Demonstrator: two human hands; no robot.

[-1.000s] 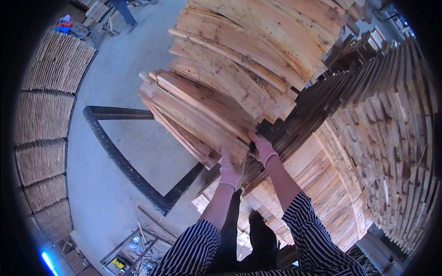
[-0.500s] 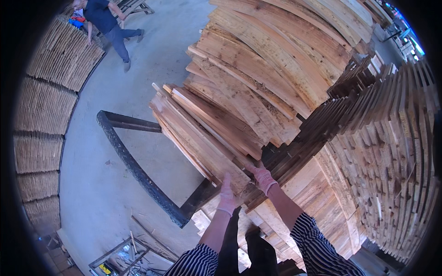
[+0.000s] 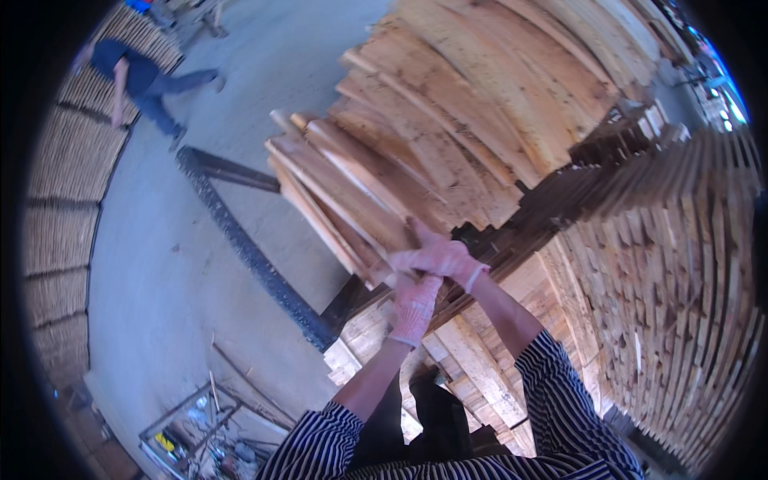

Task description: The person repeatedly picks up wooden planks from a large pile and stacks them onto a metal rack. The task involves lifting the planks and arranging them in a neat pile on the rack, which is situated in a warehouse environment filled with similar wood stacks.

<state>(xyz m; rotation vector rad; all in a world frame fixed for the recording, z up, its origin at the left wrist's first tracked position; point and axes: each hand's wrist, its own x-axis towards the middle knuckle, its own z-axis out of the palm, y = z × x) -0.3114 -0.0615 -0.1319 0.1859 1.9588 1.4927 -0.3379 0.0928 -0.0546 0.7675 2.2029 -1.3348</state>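
Both of my hands wear pinkish knit gloves and meet at the near end of a pile of rough wooden boards (image 3: 352, 196). My right hand (image 3: 442, 258) reaches across to the left, its thumb up and its fingers closed round the end of a board. Just below it, my left hand (image 3: 416, 308) points upward, its blurred fingers partly covered by the right; whether they grip cannot be told. The boards lie lengthwise away from me, slightly fanned, some with bark-coloured edges. Beyond them rises a larger stack of wide planks (image 3: 480, 88).
Tall stacked boards (image 3: 664, 304) stand close on the right. A dark metal frame (image 3: 248, 248) juts out to the left above the concrete floor (image 3: 160, 320). Further left runs a row of board stacks (image 3: 60, 232), a person (image 3: 140, 80) beside it. A metal frame with tools (image 3: 208, 440) lies lower left.
My right hand has moved left across the board ends, over my left hand, which has risen slightly. The boards by my hands have shifted apart a little. The other person has moved left.
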